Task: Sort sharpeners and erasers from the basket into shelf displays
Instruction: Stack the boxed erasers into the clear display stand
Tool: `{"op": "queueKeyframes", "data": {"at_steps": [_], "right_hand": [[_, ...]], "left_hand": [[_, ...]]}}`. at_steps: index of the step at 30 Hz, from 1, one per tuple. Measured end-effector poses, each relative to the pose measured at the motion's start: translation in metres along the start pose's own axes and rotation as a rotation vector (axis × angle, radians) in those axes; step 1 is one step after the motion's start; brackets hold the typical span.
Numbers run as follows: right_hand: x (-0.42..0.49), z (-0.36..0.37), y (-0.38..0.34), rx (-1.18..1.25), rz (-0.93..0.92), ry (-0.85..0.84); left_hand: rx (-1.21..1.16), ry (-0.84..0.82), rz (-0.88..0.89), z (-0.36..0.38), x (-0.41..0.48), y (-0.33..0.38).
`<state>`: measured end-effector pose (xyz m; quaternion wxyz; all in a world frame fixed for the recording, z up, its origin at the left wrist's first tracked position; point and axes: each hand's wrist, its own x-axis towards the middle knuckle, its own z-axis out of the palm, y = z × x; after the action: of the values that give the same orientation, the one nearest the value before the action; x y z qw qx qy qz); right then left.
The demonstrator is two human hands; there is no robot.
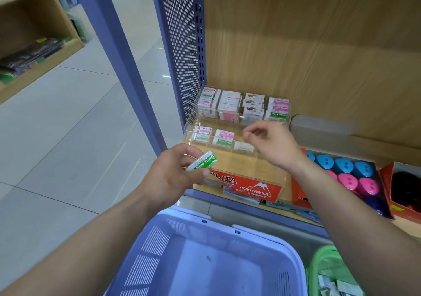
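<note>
Head cam view: we've got the left hand (175, 173) gripping a green Hard Eraser (204, 160) just in front of the clear display rack (192, 115), near its left front corner. The right hand (272, 144) hovers over the rack's middle tier, fingers loosely curled, and we see nothing in them. Below the rack sits the blue basket (150, 245), with a green basket (319, 258) off to the rack's lower right and blue and pink sharpeners (347, 178) boxed just right of it.

Bright, even indoor light, with pale glare streaks on the glossy floor tiles (75, 118). Wide-angle distortion bends the blue shelf upright (118, 52) near the edges. The whole picture is slightly soft, and both hands are motion-blurred.
</note>
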<state>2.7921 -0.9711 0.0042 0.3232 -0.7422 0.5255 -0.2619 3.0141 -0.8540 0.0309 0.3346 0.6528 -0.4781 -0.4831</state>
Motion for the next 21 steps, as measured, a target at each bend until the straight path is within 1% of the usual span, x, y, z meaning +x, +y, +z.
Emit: {"op": "queueKeyframes", "data": {"at_steps": [2,3,4,6,9,11,13,16,18,21], "right_hand": [[-0.024,0.000,-0.027,0.248,0.004,-0.102],[-0.034,0.002,-0.037,0.331,0.006,-0.154],[-0.041,0.003,-0.045,0.386,-0.001,-0.194],[-0.049,0.007,-0.053,0.436,-0.022,-0.219],[-0.053,0.006,-0.055,0.453,-0.014,-0.188],[-0.056,0.001,-0.054,0.471,0.024,-0.187],[-0.061,-0.001,-0.051,0.469,0.045,-0.234],[-0.068,0.002,-0.044,0.462,0.065,-0.287],[-0.067,0.004,-0.036,0.432,0.105,-0.272],[-0.056,0.004,-0.020,0.310,0.173,-0.163]], "left_hand": [[-0.031,-0.003,0.022,0.003,-0.002,0.003],[-0.043,-0.006,0.036,0.005,-0.004,0.005],[-0.049,-0.011,0.051,0.007,-0.006,0.008],[-0.035,-0.024,0.077,0.010,-0.010,0.012],[-0.071,-0.017,0.100,0.012,-0.013,0.015],[-0.099,0.025,0.114,0.012,-0.013,0.016],[-0.092,0.046,0.118,0.011,-0.013,0.016],[-0.058,0.018,0.100,0.012,-0.014,0.014],[0.011,0.000,0.093,0.012,-0.013,0.010],[0.284,0.029,0.085,0.004,-0.010,0.001]]}}
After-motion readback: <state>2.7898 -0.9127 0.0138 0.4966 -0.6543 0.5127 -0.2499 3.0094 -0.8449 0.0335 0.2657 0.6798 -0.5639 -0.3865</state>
